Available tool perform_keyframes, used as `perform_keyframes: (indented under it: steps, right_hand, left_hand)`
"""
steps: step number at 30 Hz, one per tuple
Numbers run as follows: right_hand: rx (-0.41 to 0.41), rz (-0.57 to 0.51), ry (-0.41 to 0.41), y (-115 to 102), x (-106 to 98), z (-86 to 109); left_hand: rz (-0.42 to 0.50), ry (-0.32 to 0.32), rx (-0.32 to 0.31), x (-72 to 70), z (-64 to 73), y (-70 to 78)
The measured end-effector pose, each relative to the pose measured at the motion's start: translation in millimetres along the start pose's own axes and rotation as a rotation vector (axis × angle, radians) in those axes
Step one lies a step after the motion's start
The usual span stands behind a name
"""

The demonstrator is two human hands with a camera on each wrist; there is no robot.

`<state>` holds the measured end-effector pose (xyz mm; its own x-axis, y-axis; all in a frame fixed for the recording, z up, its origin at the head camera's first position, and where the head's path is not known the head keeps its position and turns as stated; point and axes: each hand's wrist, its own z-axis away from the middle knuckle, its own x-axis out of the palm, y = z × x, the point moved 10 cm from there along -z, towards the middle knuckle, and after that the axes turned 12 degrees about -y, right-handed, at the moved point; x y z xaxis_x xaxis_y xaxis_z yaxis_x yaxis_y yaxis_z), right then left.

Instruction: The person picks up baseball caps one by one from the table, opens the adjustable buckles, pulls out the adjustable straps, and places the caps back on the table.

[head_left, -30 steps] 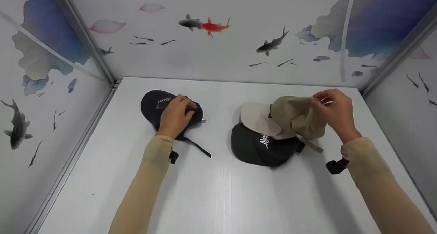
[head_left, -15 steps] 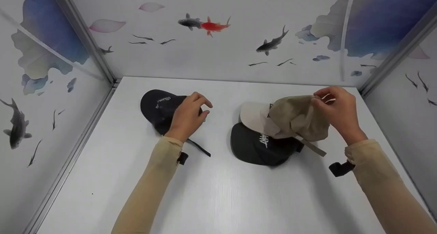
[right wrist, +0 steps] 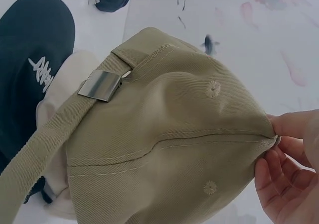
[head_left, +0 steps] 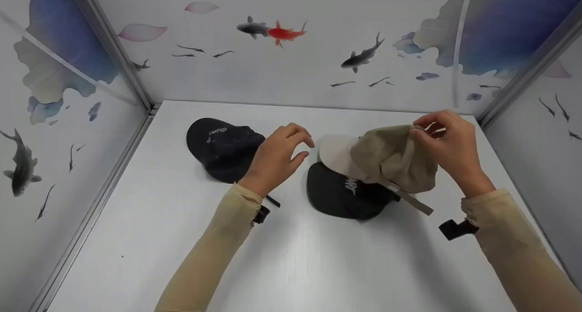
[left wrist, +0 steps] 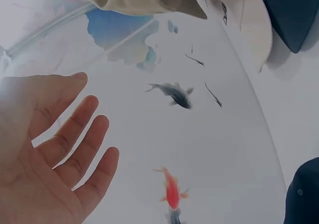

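Observation:
My right hand (head_left: 454,153) pinches a khaki cap (head_left: 391,157) at the top of its crown, between thumb and fingertips. In the right wrist view the cap shows its back strap and a silver buckle (right wrist: 101,85). Beneath it in the head view lies a cream cap (head_left: 336,153), mostly covered, overlapping a black cap (head_left: 336,198) with white lettering. My left hand (head_left: 278,159) is in the air between the caps, fingers loosely bent and holding nothing. Left of it, a navy cap (head_left: 223,150) rests on the table, its loose strap partly hidden by my forearm.
The white table (head_left: 309,266) is enclosed by a back wall (head_left: 291,75) and side walls printed with fish and blue watercolour patches. Metal posts (head_left: 111,48) stand at the corners. A small black camera is on each wrist.
My left hand has let go of the navy cap and moved right toward the khaki cap. My right hand has raised the khaki cap slightly, and its strap hangs lower.

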<state>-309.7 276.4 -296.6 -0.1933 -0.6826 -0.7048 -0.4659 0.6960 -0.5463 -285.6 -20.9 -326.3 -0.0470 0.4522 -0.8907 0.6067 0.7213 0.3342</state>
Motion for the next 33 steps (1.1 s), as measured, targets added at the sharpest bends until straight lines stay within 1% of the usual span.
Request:
perform_keyframes:
  steps: [3,8,12,15,19,22,24,27,33]
  right_hand:
    - [-0.002,-0.004,-0.006,-7,1,0.2]
    - [-0.012,-0.008,-0.014,-18,2,0.3]
    - [-0.022,-0.016,-0.028,-28,3,0.6]
    - [-0.031,-0.023,-0.038,-37,5,0.2]
    - [-0.045,-0.024,-0.059,-49,10,0.1]
    - [-0.054,-0.028,-0.078,-56,14,0.5]
    - [-0.058,-0.035,-0.089,-61,16,0.8]
    - [-0.066,-0.042,-0.106,-67,20,1.2]
    - [-0.066,-0.063,-0.153,-77,31,1.6]
  left_hand:
    - [-0.003,-0.011,0.039,1.7,-2.4,12.9]
    - [-0.019,-0.019,0.1,6.8,-4.6,29.5]
    - [-0.046,-0.015,0.16,11.9,-2.5,42.0]
    - [-0.063,-0.006,0.218,16.9,0.1,51.9]
    - [-0.111,0.004,0.296,25.2,3.4,66.1]
    - [-0.167,0.004,0.347,31.7,4.8,77.2]
    - [-0.21,0.0,0.367,35.8,4.8,83.2]
    - [-0.293,0.011,0.373,40.8,5.5,89.6]
    - [-0.444,0.067,0.363,45.7,10.8,95.4]
